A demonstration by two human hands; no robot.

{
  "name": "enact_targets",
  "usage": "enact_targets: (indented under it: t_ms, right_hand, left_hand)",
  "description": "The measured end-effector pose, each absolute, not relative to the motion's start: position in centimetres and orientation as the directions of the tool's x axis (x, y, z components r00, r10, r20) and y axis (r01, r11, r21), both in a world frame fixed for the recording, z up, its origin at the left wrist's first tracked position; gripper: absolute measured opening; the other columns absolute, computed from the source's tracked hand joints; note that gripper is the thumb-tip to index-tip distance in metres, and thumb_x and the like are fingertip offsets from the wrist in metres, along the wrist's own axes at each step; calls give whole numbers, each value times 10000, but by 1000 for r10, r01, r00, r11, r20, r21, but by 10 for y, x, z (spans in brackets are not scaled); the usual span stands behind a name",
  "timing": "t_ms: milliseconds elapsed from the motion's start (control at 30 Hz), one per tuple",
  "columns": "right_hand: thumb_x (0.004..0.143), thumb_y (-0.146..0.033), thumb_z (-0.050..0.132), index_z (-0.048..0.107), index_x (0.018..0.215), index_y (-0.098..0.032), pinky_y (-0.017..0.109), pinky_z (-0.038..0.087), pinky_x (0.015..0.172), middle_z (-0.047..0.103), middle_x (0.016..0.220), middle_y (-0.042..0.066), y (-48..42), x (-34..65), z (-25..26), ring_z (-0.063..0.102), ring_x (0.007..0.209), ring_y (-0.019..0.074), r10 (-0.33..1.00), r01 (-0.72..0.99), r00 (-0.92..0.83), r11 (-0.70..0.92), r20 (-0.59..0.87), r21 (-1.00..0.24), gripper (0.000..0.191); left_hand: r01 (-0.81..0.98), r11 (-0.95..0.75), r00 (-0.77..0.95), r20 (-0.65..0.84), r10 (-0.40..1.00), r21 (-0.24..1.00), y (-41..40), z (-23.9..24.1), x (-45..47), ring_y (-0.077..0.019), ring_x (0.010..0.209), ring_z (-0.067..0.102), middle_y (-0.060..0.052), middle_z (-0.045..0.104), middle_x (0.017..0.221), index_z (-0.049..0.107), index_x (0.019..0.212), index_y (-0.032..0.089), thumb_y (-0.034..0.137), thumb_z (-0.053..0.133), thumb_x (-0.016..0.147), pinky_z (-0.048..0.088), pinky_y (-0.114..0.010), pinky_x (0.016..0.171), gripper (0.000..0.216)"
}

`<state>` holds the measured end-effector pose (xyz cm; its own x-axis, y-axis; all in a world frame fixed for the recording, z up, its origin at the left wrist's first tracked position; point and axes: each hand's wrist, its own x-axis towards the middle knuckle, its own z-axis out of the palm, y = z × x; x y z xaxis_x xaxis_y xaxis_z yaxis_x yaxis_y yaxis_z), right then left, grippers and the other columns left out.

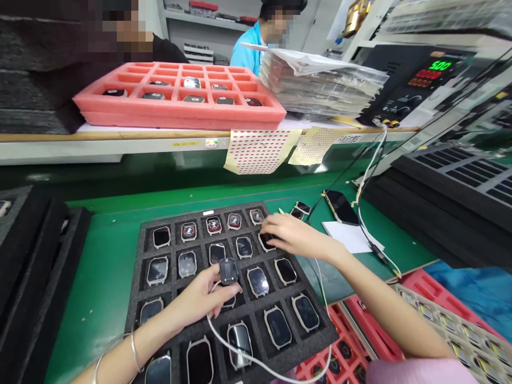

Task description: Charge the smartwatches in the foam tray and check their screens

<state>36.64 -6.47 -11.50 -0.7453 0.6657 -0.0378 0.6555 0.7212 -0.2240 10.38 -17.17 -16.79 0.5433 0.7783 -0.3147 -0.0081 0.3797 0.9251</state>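
Observation:
My left hand is closed around a small black square device, about the size of a watch case, held above the middle of a dark foam tray. A white cable runs from this hand and loops over the tray's front. With bent fingers, my right hand grips a smartwatch in the tray's right column; the fingers partly cover it. Smartwatches without straps fill the slots around both hands, and some, such as one watch, have lit faces. My left forearm hides part of the tray.
Two small watches and a phone lie right of the tray. Red foam trays sit at the lower right. Black foam stacks flank the bench. A shelf carries a pink foam tray and a power supply. Two people are beyond.

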Motion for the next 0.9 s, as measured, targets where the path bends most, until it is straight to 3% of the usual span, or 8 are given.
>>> enact_targets:
  t_ms: [133, 400, 533, 600, 733, 900]
  right_hand:
    - [844, -214, 637, 629, 1109, -186, 389, 478, 873, 654, 1064, 99, -81, 362, -116, 612, 1013, 251, 652, 658, -751, 725, -104, -204, 267]
    - [817, -272, 679, 629, 1097, -113, 455, 506, 792, 645, 1040, 147, -78, 358, -114, 640, 929, 314, 706, 714, -700, 686, -110, -140, 326]
    - [873, -366, 607, 548, 1232, -160, 393, 501, 861, 600, 1128, 111, -102, 341, -97, 600, 1026, 257, 662, 618, -749, 713, 29, -330, 418]
    - [863, -365, 623, 546, 1228, -169, 365, 502, 868, 598, 1126, 100, -115, 324, -95, 591, 1022, 236, 581, 507, -811, 759, 74, -407, 421]
    - [859, -265, 624, 576, 1170, -144, 442, 511, 846, 598, 1101, 137, -129, 293, -107, 584, 993, 276, 523, 472, -848, 818, 86, -328, 337]
    - [905, -197, 534, 535, 1218, -149, 433, 532, 859, 585, 1166, 159, -128, 281, -125, 576, 1060, 270, 538, 453, -831, 803, 144, -387, 317]
  left_hand:
    - [-18, 376, 524, -311, 793, 927, -172, -168, 105, -23, 410, 437, -98, 656, 1015, 564, 1037, 148, 404, 643, 805, 324, -165, 364, 355]
    - [-78, 411, 531, -311, 788, 908, -172, -167, 106, -86, 498, 598, -151, 626, 1150, 574, 1048, 145, 373, 677, 777, 431, -180, 372, 368]
    - [-101, 410, 558, -289, 778, 907, -172, -165, 105, -131, 609, 654, -152, 608, 1164, 572, 1063, 143, 324, 703, 757, 467, -181, 402, 379]
    - [-110, 398, 561, -274, 781, 911, -172, -165, 105, -146, 652, 668, -140, 615, 1132, 556, 1107, 143, 286, 720, 743, 474, -175, 415, 424]
    - [-131, 381, 537, -258, 803, 915, -172, -166, 108, -179, 670, 688, -104, 635, 1003, 495, 1204, 148, 310, 727, 745, 483, -180, 408, 540]
    - [-154, 373, 420, -281, 863, 915, -170, -169, 108, -158, 538, 661, -65, 647, 810, 554, 1047, 116, 462, 676, 770, 459, -181, 362, 460]
